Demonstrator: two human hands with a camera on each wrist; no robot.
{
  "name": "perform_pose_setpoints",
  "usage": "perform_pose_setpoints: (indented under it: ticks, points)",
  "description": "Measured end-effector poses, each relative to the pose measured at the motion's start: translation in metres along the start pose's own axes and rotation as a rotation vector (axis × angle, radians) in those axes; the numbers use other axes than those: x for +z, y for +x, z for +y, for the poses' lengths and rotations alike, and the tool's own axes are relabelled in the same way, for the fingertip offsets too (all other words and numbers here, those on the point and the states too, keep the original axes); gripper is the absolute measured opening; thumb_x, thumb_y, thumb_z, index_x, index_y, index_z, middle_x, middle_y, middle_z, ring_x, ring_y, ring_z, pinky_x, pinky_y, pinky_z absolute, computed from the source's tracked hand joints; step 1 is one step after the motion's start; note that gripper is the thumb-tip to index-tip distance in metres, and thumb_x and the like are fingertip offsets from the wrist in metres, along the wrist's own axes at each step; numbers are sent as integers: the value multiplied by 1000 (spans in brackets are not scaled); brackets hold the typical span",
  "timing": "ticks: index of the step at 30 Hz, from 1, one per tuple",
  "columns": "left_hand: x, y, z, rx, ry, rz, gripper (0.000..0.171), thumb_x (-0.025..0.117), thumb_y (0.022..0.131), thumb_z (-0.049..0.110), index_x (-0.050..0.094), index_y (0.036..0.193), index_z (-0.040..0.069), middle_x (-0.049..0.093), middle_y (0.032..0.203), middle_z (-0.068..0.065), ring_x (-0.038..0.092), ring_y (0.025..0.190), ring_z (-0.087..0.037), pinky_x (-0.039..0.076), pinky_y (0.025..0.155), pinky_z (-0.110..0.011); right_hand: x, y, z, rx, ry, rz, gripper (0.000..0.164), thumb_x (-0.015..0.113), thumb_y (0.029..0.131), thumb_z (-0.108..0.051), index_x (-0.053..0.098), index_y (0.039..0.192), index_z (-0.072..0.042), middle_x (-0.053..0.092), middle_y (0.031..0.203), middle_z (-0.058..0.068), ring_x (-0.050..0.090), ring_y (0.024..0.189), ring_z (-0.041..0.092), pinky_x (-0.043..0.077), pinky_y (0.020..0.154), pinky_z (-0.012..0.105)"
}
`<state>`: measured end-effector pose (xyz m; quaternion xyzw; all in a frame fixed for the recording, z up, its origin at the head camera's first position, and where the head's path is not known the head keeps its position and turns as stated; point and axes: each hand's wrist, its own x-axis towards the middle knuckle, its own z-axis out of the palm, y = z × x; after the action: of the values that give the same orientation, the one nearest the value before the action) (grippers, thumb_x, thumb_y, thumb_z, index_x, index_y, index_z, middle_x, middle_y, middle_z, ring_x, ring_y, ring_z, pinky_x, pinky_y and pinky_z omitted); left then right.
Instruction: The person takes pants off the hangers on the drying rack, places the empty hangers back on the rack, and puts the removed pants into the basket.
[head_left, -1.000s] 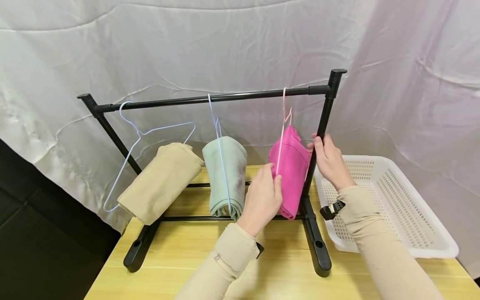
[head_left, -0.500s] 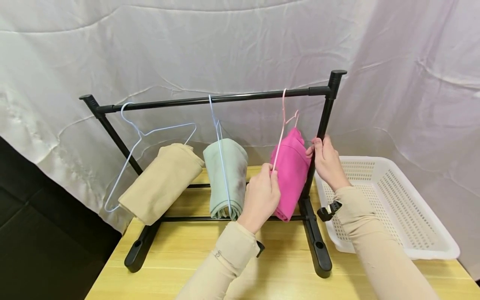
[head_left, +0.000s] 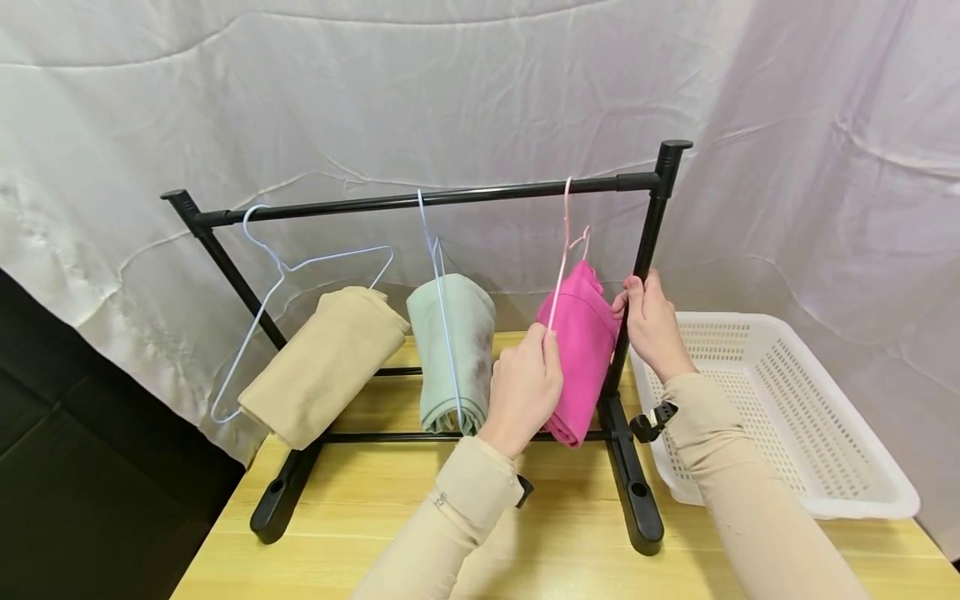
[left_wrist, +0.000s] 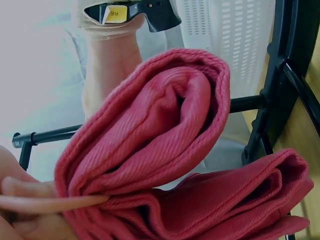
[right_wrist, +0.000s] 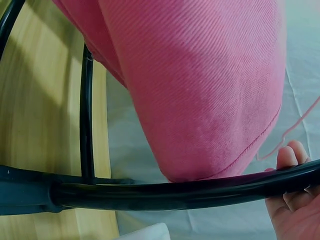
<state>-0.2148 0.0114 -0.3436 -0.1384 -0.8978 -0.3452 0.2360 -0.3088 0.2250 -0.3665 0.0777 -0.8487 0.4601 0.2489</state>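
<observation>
My left hand (head_left: 523,387) pinches the near side of a pink wire hanger (head_left: 564,250), whose hook sits over the top bar of a black clothes rack (head_left: 487,194). Over that hanger lies a folded, rolled pink garment (head_left: 583,358); its layered end (left_wrist: 165,115) fills much of the left wrist view. My right hand (head_left: 656,325) holds the rack's right post, thumb in front, and its fingertips show past the post (right_wrist: 175,196) in the right wrist view. The pink cloth is close to that post; whether they touch I cannot tell.
A green rolled garment (head_left: 453,350) hangs mid-rack on a blue hanger (head_left: 425,225). Further left, a beige one (head_left: 322,362) hangs tilted on another blue hanger (head_left: 258,308). A white perforated basket (head_left: 862,433) stands right of the rack on the wooden table (head_left: 390,508).
The pink garment and the far end of its hanger have sunk a little and swayed. My left hand has risen slightly along with the hanger's near end. The right hand stays at the post.
</observation>
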Motion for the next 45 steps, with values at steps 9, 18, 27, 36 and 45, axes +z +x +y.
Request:
perform_pose_setpoints:
  ticks: [9,18,27,36,45]
  points:
    - [1,-1,0,-85,-47,9,34,40,115,34,58,91,17,54,67,-3,63,66,-26,44,53,-36,0,0,0,-2,-28,-5,51,21,118,-42,46,126,2,72,96,20,73,83,22,48,75,12]
    - [-1,-1,1,-80,-55,31,34,41,114,33,58,90,16,53,66,-4,66,67,-30,44,52,-38,0,0,0,-12,-35,-7,48,22,118,-40,46,125,1,71,94,20,73,83,29,47,74,13]
    - [-3,0,3,-72,-54,36,34,42,115,32,59,91,14,52,64,-3,62,63,-27,42,51,-36,0,0,1,-5,-36,-6,48,22,118,-40,46,125,1,72,94,19,70,80,22,48,74,15]
    - [-4,1,5,-70,-49,40,34,42,115,31,61,93,13,53,66,-4,64,66,-27,45,53,-36,-3,-1,2,-6,-37,-12,53,21,118,-44,46,126,2,72,94,20,72,82,29,48,74,15]
    - [-12,3,8,-85,-58,41,36,40,115,32,61,93,13,51,65,-2,60,62,-24,42,51,-34,-2,1,4,-10,-36,-26,54,20,117,-44,44,126,3,71,95,21,73,88,38,52,79,26]
